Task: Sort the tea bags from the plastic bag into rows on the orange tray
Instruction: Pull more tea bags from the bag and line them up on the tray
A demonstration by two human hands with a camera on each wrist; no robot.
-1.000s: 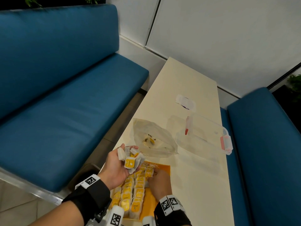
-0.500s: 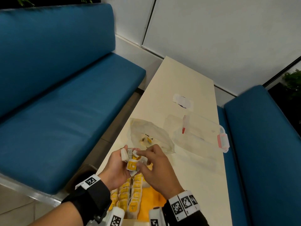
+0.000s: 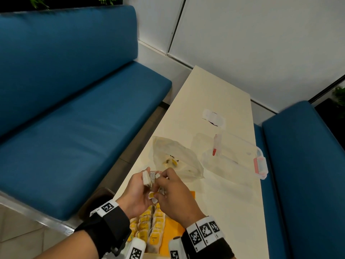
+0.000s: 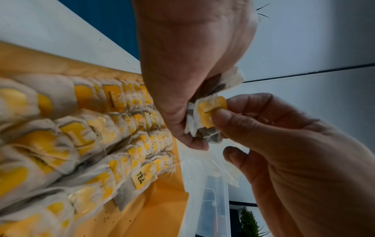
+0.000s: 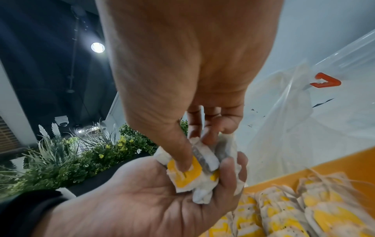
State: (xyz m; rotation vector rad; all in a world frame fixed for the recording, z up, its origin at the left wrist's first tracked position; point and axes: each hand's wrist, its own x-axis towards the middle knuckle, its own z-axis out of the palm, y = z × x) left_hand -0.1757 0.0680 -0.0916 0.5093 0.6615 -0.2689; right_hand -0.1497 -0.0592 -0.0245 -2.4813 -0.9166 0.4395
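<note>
Two blue benches (image 3: 78, 128) flank the long cream table (image 3: 214, 101) that runs from the lower middle to the upper right of the head view. On it, right of centre, lies a clear lidded box (image 3: 235, 157). Just left of that sits the plastic bag (image 3: 177, 159), nearly flat, with what looks like one or two tea bags left inside, though the film blurs them. At the bottom edge, the orange tray (image 3: 171, 227) carries several rows of tea bags (image 3: 147, 228) with yellow tags, and bare orange shows to their right.

A second ago the right hand (image 3: 177, 195) lay low on the tray, at the far end of the rows, while the left hand (image 3: 138, 191) held its bunch up alone. Now the right hand has risen to meet the left above the near end of the tray. I judge one bag has just been laid down and the next is being drawn.

The left hand is cupped round a small clutch of tea bags (image 5: 202, 168), fingers curled. The right hand pinches one of them (image 4: 211, 112) between thumb and forefinger.

The head view shows only a white tangle between the hands. The left wrist view shows the pinch sitting on the yellow tag, and the rows overlapping like shingles. The right wrist view shows the thumb (image 5: 182, 154) pressed onto that tag.
</note>
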